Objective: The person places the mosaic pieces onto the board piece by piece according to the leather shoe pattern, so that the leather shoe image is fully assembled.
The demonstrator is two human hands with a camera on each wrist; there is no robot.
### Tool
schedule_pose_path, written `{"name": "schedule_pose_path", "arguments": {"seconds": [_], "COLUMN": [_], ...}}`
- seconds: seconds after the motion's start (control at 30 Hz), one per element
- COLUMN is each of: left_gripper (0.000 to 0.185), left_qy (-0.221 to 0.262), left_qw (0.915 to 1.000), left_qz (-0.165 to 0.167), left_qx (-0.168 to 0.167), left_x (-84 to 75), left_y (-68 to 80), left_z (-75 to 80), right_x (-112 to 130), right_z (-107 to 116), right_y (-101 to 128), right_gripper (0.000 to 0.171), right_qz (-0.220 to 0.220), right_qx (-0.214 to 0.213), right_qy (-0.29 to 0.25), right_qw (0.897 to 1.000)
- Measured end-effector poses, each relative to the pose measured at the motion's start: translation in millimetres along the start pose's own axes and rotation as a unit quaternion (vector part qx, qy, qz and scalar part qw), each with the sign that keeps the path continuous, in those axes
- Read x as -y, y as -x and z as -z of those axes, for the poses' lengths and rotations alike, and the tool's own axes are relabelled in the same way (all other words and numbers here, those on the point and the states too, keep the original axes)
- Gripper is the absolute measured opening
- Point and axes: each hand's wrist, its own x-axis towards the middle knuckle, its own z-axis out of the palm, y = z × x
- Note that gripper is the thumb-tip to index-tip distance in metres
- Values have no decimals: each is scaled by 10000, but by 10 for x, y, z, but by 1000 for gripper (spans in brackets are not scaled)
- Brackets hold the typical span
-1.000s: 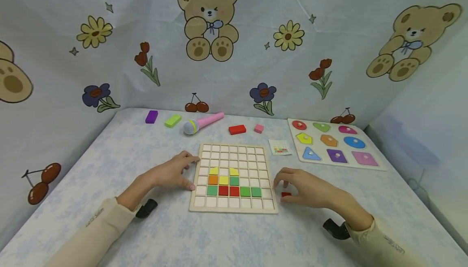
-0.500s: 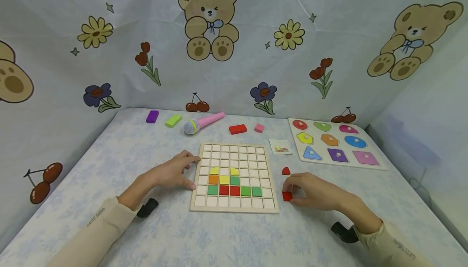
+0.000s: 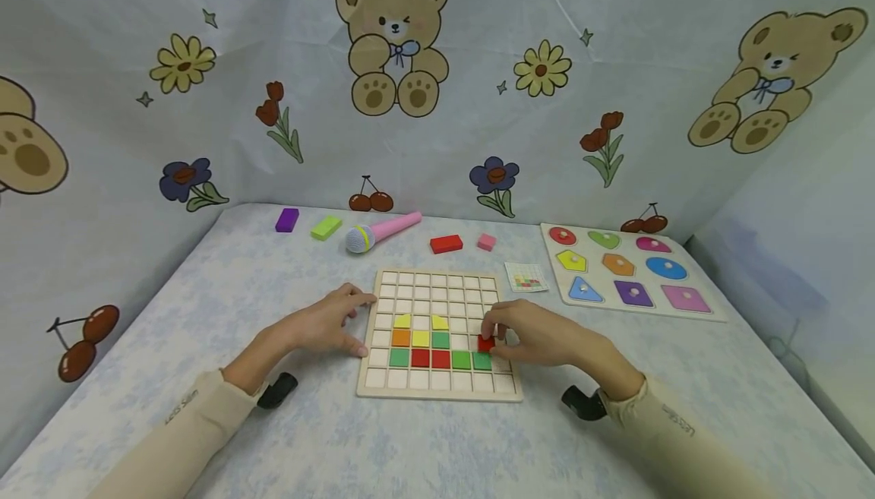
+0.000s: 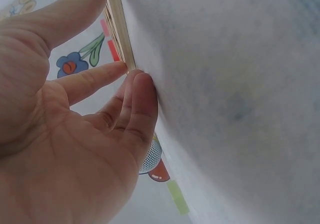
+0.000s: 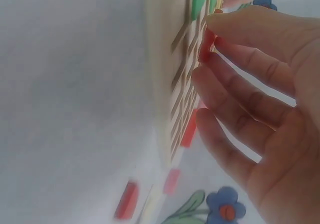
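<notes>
A wooden grid board [image 3: 437,396] lies in front of me, with yellow, orange, green and red tiles set in its lower middle rows. My right hand [image 3: 491,334] pinches a small red tile [image 3: 486,344] over the board's right side, just above the green tile that ends the coloured row. In the right wrist view the red tile [image 5: 206,46] sits between thumb and fingertips, close against the board [image 5: 165,59]. My left hand [image 3: 362,324] rests on the table with straight fingers touching the board's left edge [image 4: 117,24].
Along the back lie a purple block [image 3: 286,219], a green block [image 3: 326,227], a pink toy microphone [image 3: 379,231], a red block [image 3: 446,244] and a pink block [image 3: 486,241]. A small pattern card [image 3: 525,276] and a shape puzzle board [image 3: 596,265] sit to the right.
My right hand has picked the red tile up from the table right of the board and carried it left over the grid. The left hand has stayed put.
</notes>
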Motion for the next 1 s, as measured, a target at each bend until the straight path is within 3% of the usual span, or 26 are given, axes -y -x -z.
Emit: {"name": "schedule_pose_path", "arguments": {"seconds": [0.23, 0.43, 0.67, 1.0], "left_gripper": [86, 86, 86, 86], "left_qy": [20, -20, -7, -23], "left_qw": [10000, 10000, 10000, 10000], "left_qz": [78, 64, 24, 80], "left_qx": [7, -26, -29, 25], "left_x": [11, -5, -11, -14], "left_y": [-6, 10, 20, 12], "left_z": [-17, -9, -2, 3], "right_x": [127, 145, 61, -404], "right_z": [-47, -76, -8, 100], "right_y": [-303, -359, -205, 123], "right_gripper": [11, 12, 15, 24], "right_qz": [320, 368, 194, -715], "right_qx": [189, 156, 9, -525], "right_qy": [192, 208, 146, 147], "right_qw": [9991, 9990, 9997, 9960]}}
